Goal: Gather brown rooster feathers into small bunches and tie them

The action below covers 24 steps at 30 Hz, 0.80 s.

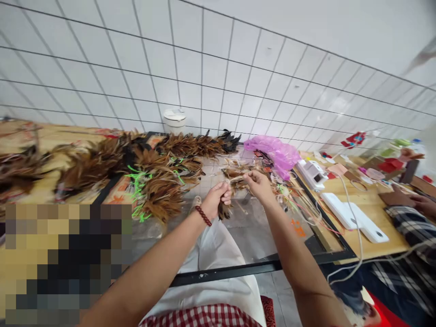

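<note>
My left hand [218,197], with a dark red bead bracelet at the wrist, is closed around a small bunch of brown feathers [225,210] whose dark tips stick out below the fist. Close to its right, my right hand [258,183] is pinched shut over a loose pile of feathers [235,173]; what lies between its fingertips is too small to make out. To the left lie thick bundles of brown feathers [160,200], some with bright green ties [138,193]. All this rests on a glass tabletop [252,229] above my lap.
A black frame [231,272] edges the glass. Behind are a purple plastic bag [272,152] and a white tub [175,120] by the tiled wall. At right, a white power strip [354,218] and cables lie on a wooden table near another person's plaid sleeve [408,225].
</note>
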Available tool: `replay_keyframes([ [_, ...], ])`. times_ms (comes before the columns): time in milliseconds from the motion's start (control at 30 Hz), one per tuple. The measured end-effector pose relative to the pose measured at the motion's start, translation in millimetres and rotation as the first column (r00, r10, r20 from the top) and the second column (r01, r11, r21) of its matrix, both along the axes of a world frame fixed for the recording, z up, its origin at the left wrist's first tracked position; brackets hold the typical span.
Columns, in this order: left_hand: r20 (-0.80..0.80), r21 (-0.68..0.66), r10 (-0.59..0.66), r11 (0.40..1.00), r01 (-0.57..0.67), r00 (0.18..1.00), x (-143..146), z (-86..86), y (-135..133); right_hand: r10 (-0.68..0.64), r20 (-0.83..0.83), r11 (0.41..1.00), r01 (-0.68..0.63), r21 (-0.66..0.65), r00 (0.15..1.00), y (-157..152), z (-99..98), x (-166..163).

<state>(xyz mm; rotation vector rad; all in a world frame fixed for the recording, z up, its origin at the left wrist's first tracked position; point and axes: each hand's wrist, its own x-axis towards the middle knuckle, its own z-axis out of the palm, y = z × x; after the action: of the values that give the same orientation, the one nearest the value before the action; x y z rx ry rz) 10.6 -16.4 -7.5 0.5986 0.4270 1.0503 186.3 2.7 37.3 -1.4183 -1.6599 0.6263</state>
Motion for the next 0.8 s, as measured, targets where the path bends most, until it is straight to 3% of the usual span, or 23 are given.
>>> replay_keyframes([
  [133,-0.053,0.091,0.125,0.989,-0.12,0.991,5.1,4.6,-3.7,-0.134,0.341,0.985,0.089,0.145,0.93,-5.2,-18.5,-11.3],
  [267,-0.106,0.133,0.226,0.968,-0.212,0.968,10.2,4.7,-4.7,-0.138,0.475,0.985,0.07,0.158,0.869,-14.2,-18.4,-6.5],
  [367,-0.176,0.153,0.293,0.951,-0.268,0.94,11.3,1.6,-3.4,-0.048,0.489,0.991,-0.021,0.134,0.871,-21.3,-15.9,-8.7],
  [467,-0.26,0.168,0.281,0.955,-0.243,0.924,10.2,-2.8,-1.8,0.072,0.423,0.982,-0.138,0.128,0.903,-26.6,-14.4,-14.0],
  [567,-0.329,0.175,0.233,0.967,-0.184,0.915,9.1,-7.1,-0.5,0.133,0.29,0.981,-0.169,0.1,0.948,-27.2,-16.6,-17.6],
  [667,-0.359,0.186,0.226,0.968,-0.168,0.906,9.6,-9.9,0.3,0.176,0.016,0.984,-0.177,0.009,0.984,-22.7,-21.7,-19.0],
  [800,-0.385,0.211,0.217,0.967,-0.143,0.897,11.0,-9.7,-0.3,0.245,-0.32,0.946,-0.298,-0.129,0.915,-18.7,-24.2,-23.3],
])
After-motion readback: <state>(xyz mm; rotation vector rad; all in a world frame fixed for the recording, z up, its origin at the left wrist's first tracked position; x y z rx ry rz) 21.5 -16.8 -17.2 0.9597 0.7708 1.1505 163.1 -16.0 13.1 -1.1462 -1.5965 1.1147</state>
